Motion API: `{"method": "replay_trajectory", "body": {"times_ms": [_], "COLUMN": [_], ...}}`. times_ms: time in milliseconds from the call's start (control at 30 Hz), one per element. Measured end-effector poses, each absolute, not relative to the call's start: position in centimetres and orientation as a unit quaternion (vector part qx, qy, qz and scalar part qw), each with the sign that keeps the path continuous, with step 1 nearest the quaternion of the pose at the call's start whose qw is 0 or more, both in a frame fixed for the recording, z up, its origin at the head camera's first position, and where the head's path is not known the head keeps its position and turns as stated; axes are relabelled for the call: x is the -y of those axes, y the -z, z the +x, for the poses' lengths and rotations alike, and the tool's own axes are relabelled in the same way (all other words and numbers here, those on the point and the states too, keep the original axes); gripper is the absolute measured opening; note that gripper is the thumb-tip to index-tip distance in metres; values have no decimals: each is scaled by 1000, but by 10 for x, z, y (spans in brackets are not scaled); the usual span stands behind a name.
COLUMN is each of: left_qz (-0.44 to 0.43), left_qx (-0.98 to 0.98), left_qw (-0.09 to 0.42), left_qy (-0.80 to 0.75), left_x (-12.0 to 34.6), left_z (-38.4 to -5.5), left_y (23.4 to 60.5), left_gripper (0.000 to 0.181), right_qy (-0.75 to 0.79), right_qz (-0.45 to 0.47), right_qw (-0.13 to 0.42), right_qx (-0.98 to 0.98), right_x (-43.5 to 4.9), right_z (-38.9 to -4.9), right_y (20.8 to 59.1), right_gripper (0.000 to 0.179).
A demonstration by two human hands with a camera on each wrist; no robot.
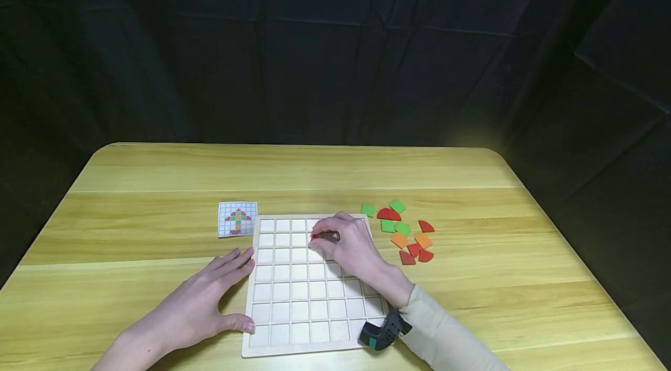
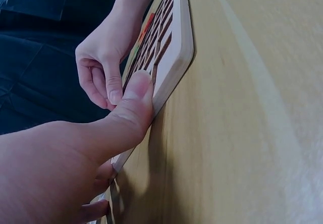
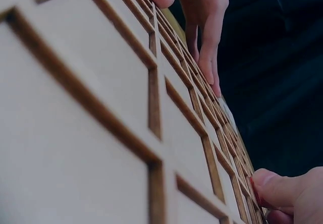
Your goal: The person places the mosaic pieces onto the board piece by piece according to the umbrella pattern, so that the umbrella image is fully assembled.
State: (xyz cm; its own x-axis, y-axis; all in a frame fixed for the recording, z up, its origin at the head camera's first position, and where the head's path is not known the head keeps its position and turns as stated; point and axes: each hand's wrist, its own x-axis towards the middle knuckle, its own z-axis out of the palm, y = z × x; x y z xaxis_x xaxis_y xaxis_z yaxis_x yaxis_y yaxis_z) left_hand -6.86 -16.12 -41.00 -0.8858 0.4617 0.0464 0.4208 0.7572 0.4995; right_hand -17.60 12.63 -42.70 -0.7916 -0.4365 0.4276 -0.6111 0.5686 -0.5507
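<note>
A pale wooden grid board [image 1: 299, 291] with square recesses lies flat in front of me. My right hand [image 1: 348, 244] pinches a small red piece [image 1: 314, 237] between thumb and fingertips, low over the board's upper rows. In the right wrist view the red piece [image 3: 255, 191] shows as a thin edge at the grid, mostly hidden by the thumb. My left hand [image 1: 201, 298] lies along the board's left side with fingers spread. Its thumb rests on the rim near the lower left corner, plain in the left wrist view, and the fingertips touch the edge higher up.
Right of the board lie loose flat pieces: green squares [image 1: 388, 226], orange squares [image 1: 400, 240], a red square [image 1: 414, 250] and red quarter rounds [image 1: 426, 226]. A pattern card [image 1: 225, 230] with a printed coloured figure lies at the board's upper left. Dark cloth [image 1: 314, 80] hangs behind the table.
</note>
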Motion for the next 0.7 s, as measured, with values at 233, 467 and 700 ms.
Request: {"method": "replay_trajectory", "body": {"times_ms": [233,467,700], "left_qz": [237,234,235], "left_qx": [-937,-937,-937], "left_qw": [39,40,40], "left_qy": [-255,-256,-255], "left_x": [161,162,161], "left_z": [-69,-68,-68], "left_y": [411,410,410], "left_gripper": [104,104,104], "right_qy": [-356,-358,-368], "right_qz": [304,301,298], "right_qw": [121,119,116], "right_qx": [875,876,873], "right_x": [-126,-126,-128], "right_z": [-176,-176,-175], "right_y": [426,426,427], "right_gripper": [7,7,8]}}
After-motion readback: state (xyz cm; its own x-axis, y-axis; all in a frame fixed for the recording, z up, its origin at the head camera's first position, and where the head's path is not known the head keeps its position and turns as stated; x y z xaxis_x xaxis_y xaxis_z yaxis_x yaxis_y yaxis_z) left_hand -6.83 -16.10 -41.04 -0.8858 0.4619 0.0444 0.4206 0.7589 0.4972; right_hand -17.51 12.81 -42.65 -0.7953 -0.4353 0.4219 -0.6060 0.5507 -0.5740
